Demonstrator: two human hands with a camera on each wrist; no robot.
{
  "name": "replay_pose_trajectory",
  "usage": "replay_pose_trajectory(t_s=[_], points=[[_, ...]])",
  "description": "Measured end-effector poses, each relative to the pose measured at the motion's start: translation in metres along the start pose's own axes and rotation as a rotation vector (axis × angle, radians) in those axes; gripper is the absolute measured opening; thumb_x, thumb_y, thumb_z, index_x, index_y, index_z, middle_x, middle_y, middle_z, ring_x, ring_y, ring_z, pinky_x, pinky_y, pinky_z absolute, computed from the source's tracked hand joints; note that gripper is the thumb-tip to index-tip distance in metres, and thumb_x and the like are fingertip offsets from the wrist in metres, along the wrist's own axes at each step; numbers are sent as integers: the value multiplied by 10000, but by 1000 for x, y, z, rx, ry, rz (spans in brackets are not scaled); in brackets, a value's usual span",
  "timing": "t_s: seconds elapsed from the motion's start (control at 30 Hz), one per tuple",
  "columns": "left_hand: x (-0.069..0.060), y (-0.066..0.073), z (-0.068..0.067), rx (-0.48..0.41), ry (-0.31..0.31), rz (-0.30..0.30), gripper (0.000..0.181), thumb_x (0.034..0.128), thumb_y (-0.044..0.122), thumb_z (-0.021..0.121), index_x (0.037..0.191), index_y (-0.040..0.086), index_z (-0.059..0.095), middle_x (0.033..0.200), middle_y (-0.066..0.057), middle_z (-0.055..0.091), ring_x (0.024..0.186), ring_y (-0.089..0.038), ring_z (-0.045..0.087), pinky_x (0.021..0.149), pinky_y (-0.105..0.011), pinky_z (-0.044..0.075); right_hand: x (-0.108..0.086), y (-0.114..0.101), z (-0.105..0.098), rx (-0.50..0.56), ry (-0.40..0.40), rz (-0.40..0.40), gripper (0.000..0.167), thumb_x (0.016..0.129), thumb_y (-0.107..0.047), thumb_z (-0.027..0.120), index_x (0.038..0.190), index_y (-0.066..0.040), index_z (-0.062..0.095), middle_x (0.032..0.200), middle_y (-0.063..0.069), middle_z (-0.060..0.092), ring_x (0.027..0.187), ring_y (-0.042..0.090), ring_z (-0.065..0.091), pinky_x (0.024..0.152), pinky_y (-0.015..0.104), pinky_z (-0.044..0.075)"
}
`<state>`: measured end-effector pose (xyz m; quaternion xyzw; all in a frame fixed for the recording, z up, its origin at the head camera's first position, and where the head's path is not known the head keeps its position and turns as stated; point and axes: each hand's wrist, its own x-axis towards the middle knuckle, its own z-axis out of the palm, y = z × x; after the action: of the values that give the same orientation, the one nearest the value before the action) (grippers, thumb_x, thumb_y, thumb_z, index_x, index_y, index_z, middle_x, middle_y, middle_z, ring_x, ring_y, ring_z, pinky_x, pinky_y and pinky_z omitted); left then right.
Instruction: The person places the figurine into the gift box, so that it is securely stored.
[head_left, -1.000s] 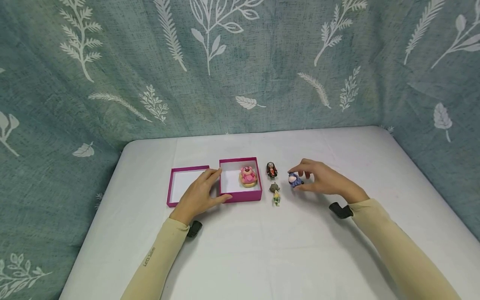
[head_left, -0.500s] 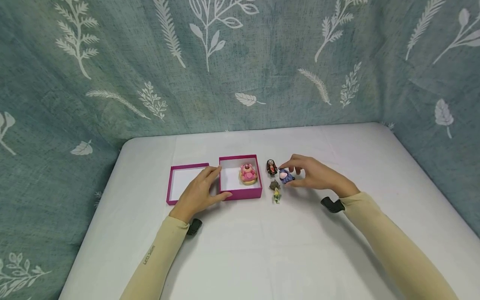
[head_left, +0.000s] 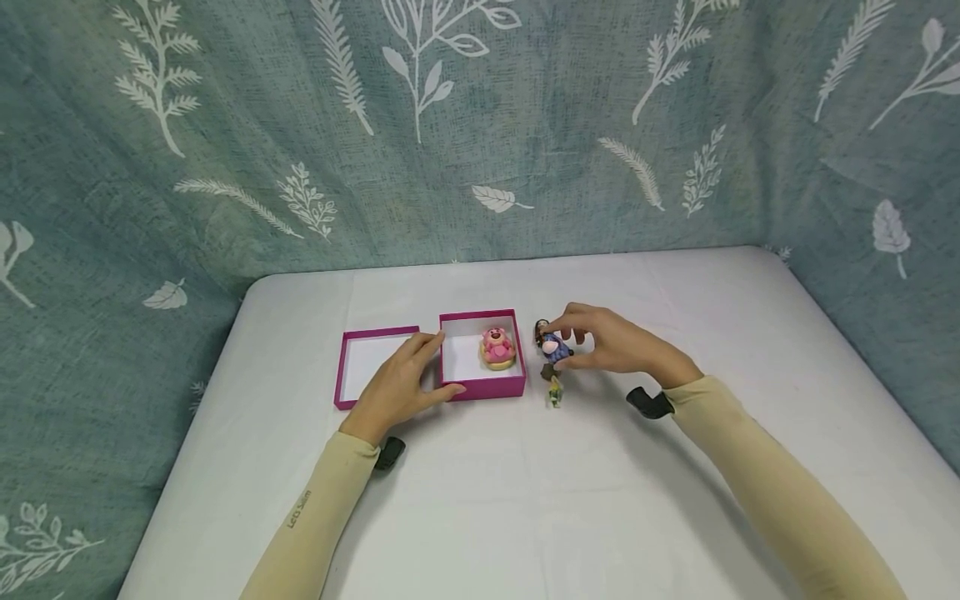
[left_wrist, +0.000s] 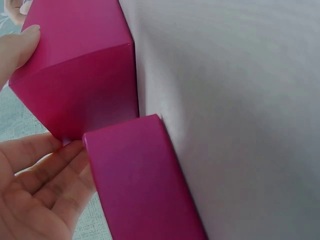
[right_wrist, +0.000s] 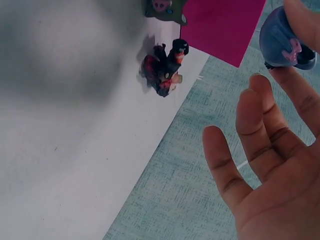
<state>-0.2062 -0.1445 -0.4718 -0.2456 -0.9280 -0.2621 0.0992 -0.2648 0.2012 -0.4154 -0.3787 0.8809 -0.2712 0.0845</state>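
Observation:
A blue figurine (head_left: 556, 348) is pinched between thumb and index finger of the right hand (head_left: 618, 340); in the right wrist view the blue figurine (right_wrist: 279, 40) hangs above the table. My left hand (head_left: 401, 383) holds the left side of the magenta box (head_left: 487, 388), thumb at its front corner; the left wrist view shows the thumb on the box (left_wrist: 90, 80). Inside the box sits a pink bear figurine (head_left: 497, 347). Partly hidden behind the blue figurine is a dark-haired figurine (head_left: 540, 332), and a green-and-yellow figurine (head_left: 555, 392) lies just in front.
The box lid (head_left: 367, 362), white inside with a magenta rim, lies left of the box, partly behind the left hand. A white cloth covers the table (head_left: 480, 500). Behind it hangs a green curtain (head_left: 555, 225) with leaf prints.
My right hand has moved left with the blue figurine, from right of the other figurines to over them, near the box. The left hand has stayed on the box.

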Motion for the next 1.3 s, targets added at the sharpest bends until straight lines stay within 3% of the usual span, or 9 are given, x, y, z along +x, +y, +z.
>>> replay_pose_trajectory(t_s=[0.3, 0.5, 0.8, 1.03, 1.3], points=[[1, 0, -1, 3, -12, -6, 856, 781, 453, 805, 1450, 39, 466, 1335, -115, 530, 1190, -253, 563, 1046, -412, 480, 9, -7, 1, -15, -4, -20, 511, 818, -269, 808, 1283, -133, 647, 972, -16, 564, 841, 206, 572, 699, 377, 491], [0, 0, -1, 9, -7, -10, 862, 778, 464, 804, 1448, 39, 469, 1327, -110, 535, 1178, -245, 568, 1039, -409, 485, 20, -13, 1, 5, -6, -50, 490, 825, -266, 802, 1269, -125, 652, 968, 12, 559, 855, 256, 567, 741, 452, 509], [-1, 1, -2, 18, -13, -19, 861, 793, 500, 778, 1468, 77, 451, 1336, -95, 530, 1175, -230, 564, 1040, -401, 486, 34, -20, 5, 37, -28, -67, 516, 829, -263, 799, 1298, -120, 638, 1045, 76, 561, 882, 300, 525, 729, 377, 463], [0, 1, -2, 14, -15, -18, 859, 790, 494, 783, 1461, 69, 459, 1327, -97, 531, 1169, -234, 564, 1041, -399, 486, 41, -22, 8, 47, -31, -65, 534, 830, -275, 797, 1313, -118, 632, 1096, 47, 560, 941, 317, 525, 787, 468, 486], [0, 2, -2, 11, -19, -24, 862, 787, 504, 782, 1466, 84, 457, 1331, -97, 530, 1177, -237, 563, 1050, -402, 479, 47, -23, 11, 55, -38, -96, 548, 815, -291, 809, 1307, -116, 640, 1126, 153, 560, 976, 351, 531, 803, 497, 498]])
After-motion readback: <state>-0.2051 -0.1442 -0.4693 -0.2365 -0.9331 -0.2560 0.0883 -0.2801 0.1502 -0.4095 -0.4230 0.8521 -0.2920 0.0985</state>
